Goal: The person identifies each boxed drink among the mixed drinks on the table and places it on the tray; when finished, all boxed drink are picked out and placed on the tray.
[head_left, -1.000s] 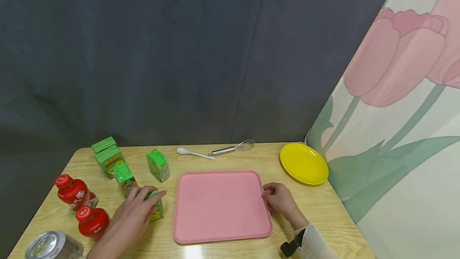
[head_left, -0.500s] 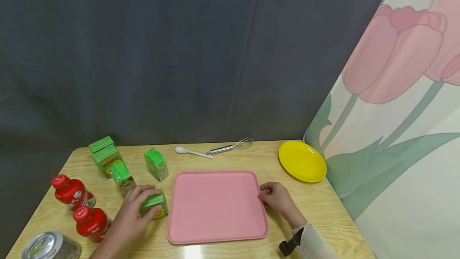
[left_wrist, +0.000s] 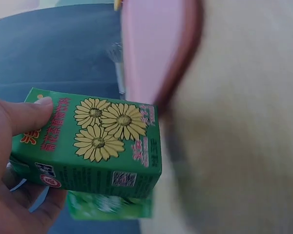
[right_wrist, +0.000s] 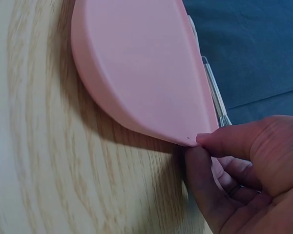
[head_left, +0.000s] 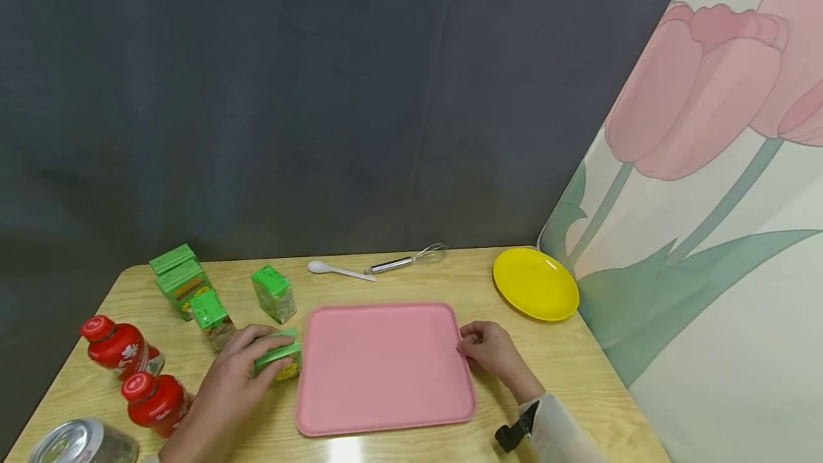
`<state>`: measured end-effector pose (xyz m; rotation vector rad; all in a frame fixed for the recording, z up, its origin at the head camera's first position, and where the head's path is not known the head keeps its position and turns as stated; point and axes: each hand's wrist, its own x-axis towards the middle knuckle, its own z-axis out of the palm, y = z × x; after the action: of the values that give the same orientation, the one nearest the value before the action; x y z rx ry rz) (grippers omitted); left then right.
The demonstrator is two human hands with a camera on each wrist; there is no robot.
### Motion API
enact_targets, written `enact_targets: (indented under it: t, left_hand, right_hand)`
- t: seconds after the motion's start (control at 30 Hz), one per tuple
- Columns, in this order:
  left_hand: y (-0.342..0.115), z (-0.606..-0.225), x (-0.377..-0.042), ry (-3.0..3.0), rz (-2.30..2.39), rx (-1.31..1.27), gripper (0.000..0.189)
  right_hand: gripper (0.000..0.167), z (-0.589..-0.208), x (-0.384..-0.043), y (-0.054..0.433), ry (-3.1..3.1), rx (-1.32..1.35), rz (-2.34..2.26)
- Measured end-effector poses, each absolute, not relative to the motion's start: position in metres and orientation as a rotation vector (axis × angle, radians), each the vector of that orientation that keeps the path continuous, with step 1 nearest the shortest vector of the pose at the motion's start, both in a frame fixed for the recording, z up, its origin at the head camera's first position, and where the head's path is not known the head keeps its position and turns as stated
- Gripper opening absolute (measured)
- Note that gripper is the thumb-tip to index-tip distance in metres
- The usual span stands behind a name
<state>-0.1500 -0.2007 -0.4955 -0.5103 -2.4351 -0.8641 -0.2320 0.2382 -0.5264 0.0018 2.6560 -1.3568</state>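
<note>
My left hand (head_left: 234, 377) grips a green drink carton (head_left: 287, 361) close beside the left edge of a pink tray (head_left: 386, 370). In the left wrist view the carton (left_wrist: 100, 129) shows yellow flowers and red lettering, with my thumb across one face and fingers behind it. On the opposite side, my right hand (head_left: 494, 354) pinches the tray's right rim between thumb and forefinger. The right wrist view shows that pinch on the tray (right_wrist: 136, 63) up close; the other fingers are curled underneath.
More green cartons (head_left: 273, 293) stand at the back left. Two red bottles (head_left: 157, 402) and a clear jar with a metal lid (head_left: 86, 441) are at the front left. Behind the tray lie a white spoon (head_left: 337, 270) and a whisk (head_left: 405, 261). A yellow plate (head_left: 536, 284) is back right.
My left hand has brought its carton rightward, closer to the tray's left edge, and the carton has turned. The right hand keeps its place on the rim. The head view has shifted slightly.
</note>
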Motion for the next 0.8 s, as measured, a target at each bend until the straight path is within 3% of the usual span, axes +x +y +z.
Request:
enact_targets:
  t: [0.33, 0.6, 0.8]
  left_hand:
    - [-0.138, -0.463, -0.198, -2.481, -1.118, -0.699, 0.033]
    - [-0.062, -0.472, -0.251, -2.516, -1.421, -0.805, 0.028]
    - [-0.018, -0.475, -0.267, -2.54, -1.445, -0.923, 0.026]
  right_hand:
    - [0.026, -0.53, -0.234, 0.24, 2.642, -0.023, -1.363]
    - [0.026, -0.529, -0.231, 0.238, 2.609, -0.087, -1.386]
    - [0.025, -0.527, -0.228, 0.242, 2.616, -0.097, -1.396]
